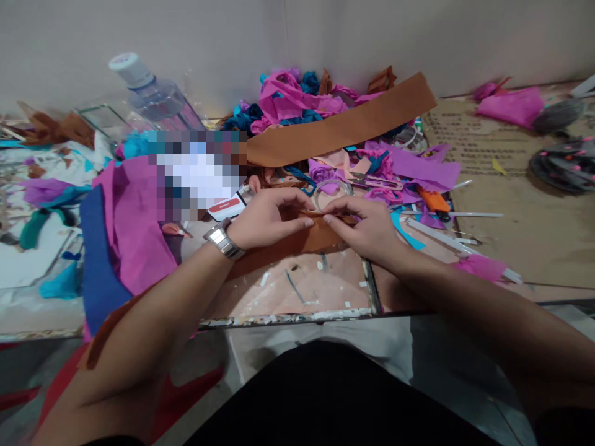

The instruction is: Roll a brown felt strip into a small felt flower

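The left hand (274,220) and the right hand (369,229) work together on a brown strip (320,238) near the middle of the tabletop (325,291), a little back from its front edge. Each has thumb and fingertips pinched at the strip's far side, with just a narrow gap between the two grips. The step in hand looks like folding or gathering that edge, though the fingers hide the exact crease; the next move, I judge, calls for one hand to pin what is formed while the other shifts along, without tearing or skewing the material. A pale ring (333,191), perhaps wire or tape, lies just beyond the fingertips. A second brown band (344,133) slants across a crumpled pink-and-blue heap (288,99) towards the back edge. Near the left corner, a pink sheet (139,254) and a blue sheet (97,266) spread towards the front edge, and a clear bottle (160,102) leans in view behind them. Along the right side lies cardboard (493,229), with pale sticks (469,214) and an orange-handled tool (434,199) by its left edge. Scraps speckle the worn tabletop; a plain pale wall (334,37) rises behind, and something red (190,393) shows below, left of the person's dark clothing (325,396).
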Action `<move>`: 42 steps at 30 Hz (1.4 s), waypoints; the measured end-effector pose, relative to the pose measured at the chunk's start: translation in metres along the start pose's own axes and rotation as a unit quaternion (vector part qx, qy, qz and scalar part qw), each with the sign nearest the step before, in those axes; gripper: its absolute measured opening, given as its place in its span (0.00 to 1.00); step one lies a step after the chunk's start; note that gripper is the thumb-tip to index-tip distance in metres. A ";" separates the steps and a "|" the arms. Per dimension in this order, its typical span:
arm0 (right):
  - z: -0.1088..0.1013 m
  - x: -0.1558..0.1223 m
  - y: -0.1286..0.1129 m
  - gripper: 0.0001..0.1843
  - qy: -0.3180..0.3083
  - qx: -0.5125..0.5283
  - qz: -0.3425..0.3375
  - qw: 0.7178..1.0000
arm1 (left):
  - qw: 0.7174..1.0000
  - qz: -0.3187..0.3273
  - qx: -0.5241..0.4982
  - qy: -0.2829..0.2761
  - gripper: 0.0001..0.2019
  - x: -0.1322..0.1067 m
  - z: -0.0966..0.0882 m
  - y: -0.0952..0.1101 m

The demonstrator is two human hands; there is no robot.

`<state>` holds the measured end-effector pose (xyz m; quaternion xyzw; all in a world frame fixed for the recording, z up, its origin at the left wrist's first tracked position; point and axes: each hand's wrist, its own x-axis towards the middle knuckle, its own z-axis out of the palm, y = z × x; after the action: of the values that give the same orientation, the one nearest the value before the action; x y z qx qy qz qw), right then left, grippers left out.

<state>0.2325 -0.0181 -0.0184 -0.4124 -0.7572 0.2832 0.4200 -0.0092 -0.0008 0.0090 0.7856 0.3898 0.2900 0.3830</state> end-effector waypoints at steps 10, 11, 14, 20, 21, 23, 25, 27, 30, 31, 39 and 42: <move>-0.001 -0.002 0.000 0.10 -0.024 -0.003 -0.046 0.999 | 1.000 0.002 0.002 0.015 0.10 0.001 0.002 0.001; -0.001 -0.002 0.000 0.10 -0.023 -0.007 -0.052 0.998 | 1.000 0.003 -0.003 0.010 0.10 0.001 0.001 0.000; 0.000 -0.002 0.001 0.09 -0.013 -0.023 -0.068 0.997 | 1.000 0.006 -0.003 -0.005 0.09 0.001 -0.002 -0.001; 0.000 -0.002 0.003 0.10 -0.008 -0.041 -0.100 0.994 | 0.999 0.002 -0.012 -0.032 0.09 0.002 -0.009 0.000; 0.000 -0.002 0.003 0.10 -0.008 -0.041 -0.101 0.994 | 0.999 0.001 -0.016 -0.033 0.09 0.003 -0.009 -0.001; 0.000 -0.002 0.002 0.10 -0.008 -0.036 -0.100 0.994 | 0.999 -0.002 -0.023 -0.034 0.10 0.003 -0.011 -0.004; -0.001 -0.002 0.002 0.10 -0.008 -0.033 -0.098 0.995 | 0.999 -0.004 -0.028 -0.035 0.11 0.004 -0.013 -0.007; -0.001 -0.002 0.002 0.11 -0.007 -0.035 -0.096 0.995 | 0.999 -0.009 -0.030 -0.033 0.12 0.004 -0.015 -0.009; -0.001 -0.002 0.003 0.10 -0.010 -0.045 -0.107 0.993 | 0.999 -0.017 -0.041 -0.030 0.13 0.005 -0.017 -0.010; -0.001 -0.002 0.003 0.10 -0.011 -0.047 -0.113 0.992 | 0.999 -0.020 -0.038 -0.027 0.12 0.005 -0.017 -0.008; -0.001 -0.001 0.005 0.12 -0.033 -0.052 -0.171 0.983 | 0.995 -0.015 0.033 -0.088 0.18 0.002 -0.005 0.007; -0.001 -0.002 0.006 0.12 -0.041 -0.054 -0.181 0.981 | 0.995 -0.018 0.029 -0.095 0.18 0.002 -0.005 0.007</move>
<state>0.2359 -0.0162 -0.0237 -0.2782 -0.8502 0.1778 0.4101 -0.0093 0.0000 0.0176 0.8132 0.3746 0.1957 0.4002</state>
